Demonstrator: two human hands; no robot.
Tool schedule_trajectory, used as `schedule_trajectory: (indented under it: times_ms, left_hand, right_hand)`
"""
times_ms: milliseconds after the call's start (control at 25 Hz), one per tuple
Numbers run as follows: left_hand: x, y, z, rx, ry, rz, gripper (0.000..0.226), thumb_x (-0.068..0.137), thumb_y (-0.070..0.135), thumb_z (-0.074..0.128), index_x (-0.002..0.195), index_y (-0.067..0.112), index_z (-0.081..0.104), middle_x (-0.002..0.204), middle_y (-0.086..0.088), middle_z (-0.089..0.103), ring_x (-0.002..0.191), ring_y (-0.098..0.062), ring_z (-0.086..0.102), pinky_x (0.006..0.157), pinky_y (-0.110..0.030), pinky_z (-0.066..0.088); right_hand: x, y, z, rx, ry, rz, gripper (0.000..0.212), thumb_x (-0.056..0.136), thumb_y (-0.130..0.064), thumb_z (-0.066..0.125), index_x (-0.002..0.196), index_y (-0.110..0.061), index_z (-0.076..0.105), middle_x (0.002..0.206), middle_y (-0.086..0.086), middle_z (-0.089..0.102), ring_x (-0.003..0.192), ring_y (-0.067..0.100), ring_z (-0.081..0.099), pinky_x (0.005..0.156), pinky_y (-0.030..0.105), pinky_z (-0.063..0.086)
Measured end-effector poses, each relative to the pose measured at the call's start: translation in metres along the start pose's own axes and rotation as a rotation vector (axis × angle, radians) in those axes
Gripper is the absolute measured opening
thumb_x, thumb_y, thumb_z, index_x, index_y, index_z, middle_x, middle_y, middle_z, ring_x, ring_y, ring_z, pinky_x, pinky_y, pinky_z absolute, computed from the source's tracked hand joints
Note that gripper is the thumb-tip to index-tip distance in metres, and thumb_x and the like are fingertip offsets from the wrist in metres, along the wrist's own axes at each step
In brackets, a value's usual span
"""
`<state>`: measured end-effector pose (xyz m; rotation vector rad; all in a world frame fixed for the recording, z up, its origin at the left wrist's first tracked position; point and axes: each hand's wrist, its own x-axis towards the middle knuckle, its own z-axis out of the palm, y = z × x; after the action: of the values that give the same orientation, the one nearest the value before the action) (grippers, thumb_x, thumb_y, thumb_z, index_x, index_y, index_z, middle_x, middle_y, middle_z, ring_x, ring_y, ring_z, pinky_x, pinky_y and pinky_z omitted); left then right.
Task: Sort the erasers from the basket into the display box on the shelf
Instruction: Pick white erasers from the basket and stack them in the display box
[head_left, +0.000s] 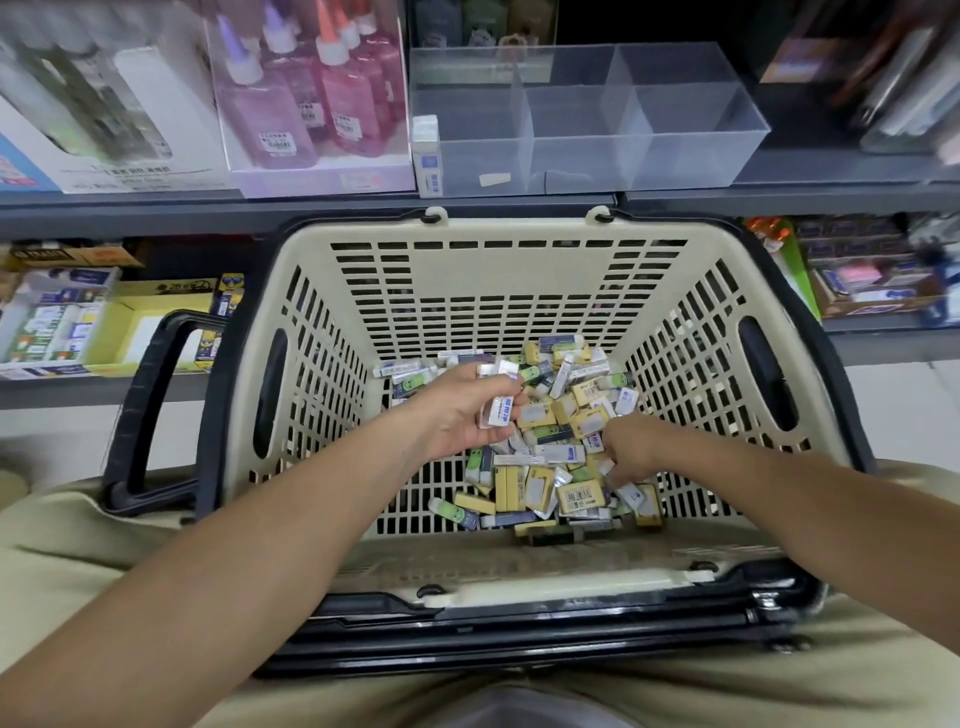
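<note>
**In the Basket: Gathering Whites**

Nearest, erasers (561, 467) lie heaped in the basket (291, 291). The right hand (631, 452) digs curled fingers among them; its catch I cannot tell. The left hand (467, 405) clasps white erasers (501, 409), likely batching one kind. Farther, the display box (675, 130) sits on the shelf (311, 210).

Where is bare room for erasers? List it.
In the display box, middle and right compartments are bare; a white eraser stack stands far left. The basket floor is bare by the left wall, crowded with erasers centre and right.
</note>
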<state>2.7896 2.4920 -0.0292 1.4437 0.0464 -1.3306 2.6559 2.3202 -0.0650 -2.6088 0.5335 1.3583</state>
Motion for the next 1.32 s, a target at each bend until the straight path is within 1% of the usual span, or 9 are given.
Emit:
schedule_trajectory:
  times_ms: [200, 400, 560, 640, 800, 920, 1080, 1200, 1320]
  left_hand:
    - [0.004, 0.001, -0.005, 0.008, 0.048, -0.046, 0.012, 0.088, 0.01, 0.061, 0.098, 0.013, 0.055, 0.083, -0.006, 0.065, 0.071, -0.014, 0.06, 0.055, -0.026, 0.052]
    - [0.001, -0.004, -0.006, 0.024, -0.055, -0.122, 0.082, 0.065, 0.02, 0.079, 0.134, 0.004, 0.038, 0.121, -0.011, 0.06, 0.097, -0.021, 0.062, 0.074, -0.033, 0.055]
    - [0.004, -0.003, -0.012, 0.082, -0.021, -0.085, 0.042, 0.07, 0.011, 0.077, 0.107, 0.011, 0.057, 0.096, -0.006, 0.068, 0.081, -0.017, 0.066, 0.06, -0.026, 0.053]
    - [0.007, -0.002, -0.017, 0.094, 0.075, -0.084, 0.031, 0.078, 0.007, 0.073, 0.103, 0.011, 0.057, 0.096, -0.006, 0.065, 0.078, -0.017, 0.063, 0.054, -0.025, 0.052]
    - [0.006, -0.002, -0.019, 0.032, 0.069, -0.094, 0.026, 0.079, 0.001, 0.07, 0.099, 0.012, 0.058, 0.102, -0.004, 0.063, 0.091, -0.018, 0.061, 0.066, -0.039, 0.056]
    - [0.005, -0.002, -0.019, 0.026, 0.057, -0.074, 0.028, 0.081, -0.003, 0.066, 0.102, 0.012, 0.056, 0.11, -0.01, 0.063, 0.093, -0.023, 0.064, 0.067, -0.04, 0.057]
    - [0.008, -0.001, -0.021, 0.0, 0.107, -0.047, 0.053, 0.083, -0.005, 0.061, 0.13, 0.011, 0.042, 0.128, -0.017, 0.055, 0.097, -0.025, 0.063, 0.065, -0.037, 0.056]
    - [0.008, 0.0, -0.022, 0.005, 0.119, -0.054, 0.044, 0.084, -0.005, 0.058, 0.124, 0.011, 0.047, 0.128, -0.012, 0.054, 0.104, -0.025, 0.06, 0.062, -0.038, 0.056]
    - [0.007, -0.002, -0.02, 0.019, 0.027, -0.067, 0.027, 0.085, 0.003, 0.06, 0.109, 0.014, 0.056, 0.107, -0.009, 0.064, 0.093, -0.02, 0.064, 0.064, -0.036, 0.056]
  right_hand:
    - [-0.004, -0.007, -0.016, 0.272, 0.083, -0.013, 0.02, 0.081, -0.026, 0.067, 0.082, -0.007, 0.063, 0.076, 0.006, 0.067, 0.064, 0.013, 0.059, 0.058, 0.024, 0.046]
    - [-0.013, -0.039, -0.049, 1.01, 0.139, -0.175, 0.016, 0.083, -0.02, 0.068, 0.085, -0.005, 0.064, 0.063, 0.004, 0.069, 0.05, 0.006, 0.062, 0.044, 0.016, 0.044]
    - [-0.012, -0.043, -0.051, 1.344, 0.061, -0.318, 0.009, 0.088, -0.013, 0.061, 0.092, -0.005, 0.065, 0.075, 0.005, 0.073, 0.071, 0.011, 0.071, 0.056, 0.018, 0.054]
    - [-0.005, -0.038, -0.045, 1.222, 0.089, -0.262, 0.017, 0.087, -0.016, 0.063, 0.098, -0.004, 0.065, 0.085, 0.007, 0.073, 0.079, 0.016, 0.07, 0.068, 0.025, 0.058]
    - [0.013, -0.047, -0.012, 0.321, 0.137, -0.269, 0.036, 0.083, -0.032, 0.068, 0.11, -0.009, 0.063, 0.105, 0.003, 0.066, 0.093, 0.018, 0.062, 0.073, 0.027, 0.047]
    - [0.018, -0.052, -0.006, 0.107, 0.247, -0.3, 0.028, 0.086, -0.031, 0.061, 0.107, -0.012, 0.061, 0.102, 0.004, 0.063, 0.093, 0.024, 0.059, 0.069, 0.029, 0.044]
    - [0.012, -0.038, -0.029, 0.454, 0.353, -0.307, 0.013, 0.084, -0.023, 0.065, 0.093, -0.012, 0.064, 0.083, -0.002, 0.061, 0.071, 0.011, 0.057, 0.058, 0.021, 0.044]
    - [-0.003, -0.033, -0.045, 0.985, 0.328, -0.308, 0.01, 0.085, -0.011, 0.065, 0.094, -0.007, 0.062, 0.073, 0.004, 0.068, 0.056, 0.007, 0.063, 0.056, 0.025, 0.051]
    - [-0.014, -0.041, -0.054, 1.234, 0.326, -0.344, 0.013, 0.084, -0.013, 0.067, 0.096, -0.008, 0.063, 0.072, 0.009, 0.07, 0.054, 0.006, 0.065, 0.05, 0.017, 0.051]
